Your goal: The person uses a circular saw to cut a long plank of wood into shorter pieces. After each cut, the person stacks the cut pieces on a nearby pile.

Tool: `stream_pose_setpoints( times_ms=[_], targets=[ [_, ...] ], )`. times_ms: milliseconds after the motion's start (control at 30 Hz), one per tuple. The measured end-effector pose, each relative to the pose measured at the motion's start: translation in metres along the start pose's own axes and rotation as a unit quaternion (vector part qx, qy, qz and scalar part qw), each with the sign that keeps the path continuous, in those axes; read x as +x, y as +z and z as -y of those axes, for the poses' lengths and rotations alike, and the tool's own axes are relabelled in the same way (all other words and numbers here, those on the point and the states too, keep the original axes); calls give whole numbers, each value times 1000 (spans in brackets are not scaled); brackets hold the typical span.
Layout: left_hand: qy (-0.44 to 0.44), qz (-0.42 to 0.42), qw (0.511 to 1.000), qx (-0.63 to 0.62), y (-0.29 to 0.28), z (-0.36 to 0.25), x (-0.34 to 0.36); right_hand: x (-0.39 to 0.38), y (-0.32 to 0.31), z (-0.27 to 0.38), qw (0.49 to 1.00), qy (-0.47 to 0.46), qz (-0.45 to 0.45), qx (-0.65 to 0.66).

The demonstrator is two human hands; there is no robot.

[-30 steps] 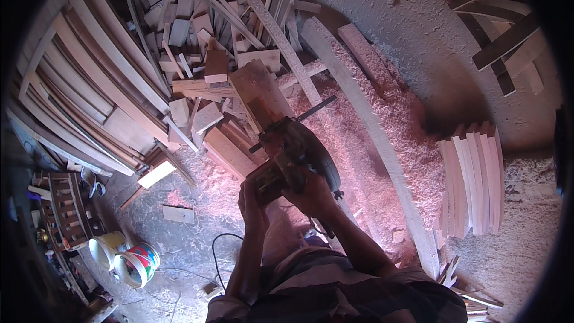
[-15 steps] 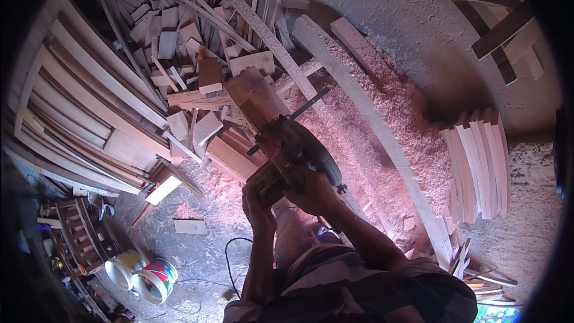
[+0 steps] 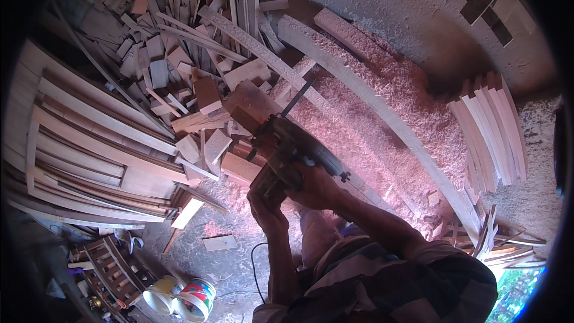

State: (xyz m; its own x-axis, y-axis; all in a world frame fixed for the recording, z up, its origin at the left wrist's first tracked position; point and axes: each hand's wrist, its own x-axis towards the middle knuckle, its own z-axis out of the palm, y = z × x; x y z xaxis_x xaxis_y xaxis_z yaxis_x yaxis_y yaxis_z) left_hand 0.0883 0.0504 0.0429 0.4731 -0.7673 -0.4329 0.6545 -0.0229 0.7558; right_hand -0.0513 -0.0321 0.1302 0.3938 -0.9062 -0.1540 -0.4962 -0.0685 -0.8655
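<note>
A dark hand-held power saw (image 3: 308, 151), seemingly a circular saw, is in both my hands at the middle of the view. A thin straight metal bar (image 3: 297, 98) sticks out from its front. My right hand (image 3: 315, 186) is wrapped round its handle. My left hand (image 3: 267, 208) grips the body on the near left side, fingers partly hidden. Just beyond the saw's front lies a brown wood block (image 3: 242, 117) on a wider board (image 3: 256, 97). The blade, and whether it touches wood, cannot be made out.
A heap of offcuts (image 3: 158, 72) lies far left, near stacked curved boards (image 3: 107, 137). A long curved plank (image 3: 382, 116) crosses pink shavings (image 3: 359, 137) to the right. More curved pieces (image 3: 487, 134) stand farther right. Two buckets (image 3: 194, 299) and a cable (image 3: 254, 269) are near left.
My view has turned, so the boards, buckets and plank appear shifted and slightly rotated. Both hands still hold the saw, which stays near the same wood block.
</note>
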Motion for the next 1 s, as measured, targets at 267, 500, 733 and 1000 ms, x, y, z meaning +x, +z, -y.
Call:
stream_pose_setpoints(
  times_ms=[267,500,733,1000],
  targets=[
    [-26,-19,999,-30,4,-10,23,30,7,4,999,-9,26,26],
    [-29,-27,998,-47,1,-18,56,62,21,9,999,-37,12,-21],
    [-1,10,999,-49,-7,-39,108,119,45,21,999,-28,35,-29],
    [183,122,975,-34,22,-78,114,127,16,50,984,-175,5,14]
  ],
)
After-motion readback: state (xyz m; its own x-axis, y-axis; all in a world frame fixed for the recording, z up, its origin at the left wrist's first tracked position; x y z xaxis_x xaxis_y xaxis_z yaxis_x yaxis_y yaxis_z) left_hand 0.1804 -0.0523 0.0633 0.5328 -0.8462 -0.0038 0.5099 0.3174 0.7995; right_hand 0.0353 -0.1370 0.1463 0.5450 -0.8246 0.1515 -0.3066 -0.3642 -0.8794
